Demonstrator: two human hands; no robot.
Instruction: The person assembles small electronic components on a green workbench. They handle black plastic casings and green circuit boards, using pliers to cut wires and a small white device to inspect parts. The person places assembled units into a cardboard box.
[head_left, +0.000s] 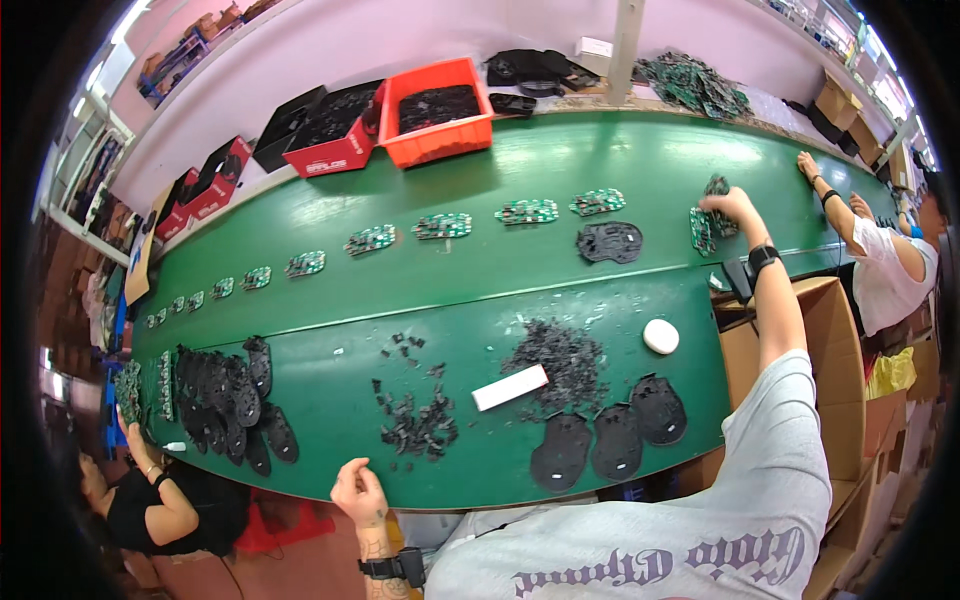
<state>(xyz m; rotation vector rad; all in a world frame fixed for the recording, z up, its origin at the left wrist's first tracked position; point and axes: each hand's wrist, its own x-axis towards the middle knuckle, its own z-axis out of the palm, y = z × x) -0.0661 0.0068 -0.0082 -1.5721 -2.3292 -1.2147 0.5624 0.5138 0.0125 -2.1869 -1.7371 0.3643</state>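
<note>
Stretched out to the right, my right hand has its fingers closed on a green circuit board. Another circuit board lies just below that hand. My left hand rests by the table's front edge with its fingers curled in and nothing showing in them. Nearest to it is a scatter of small black plastic parts. A row of circuit boards runs along the green table, with a black plastic shell at its right. Three more black shells lie in front of me.
A white box lies beside a heap of black pieces, near a round white object. Overlapping black shells lie left. An orange bin stands behind. Co-workers are at both ends; a cardboard box stands right.
</note>
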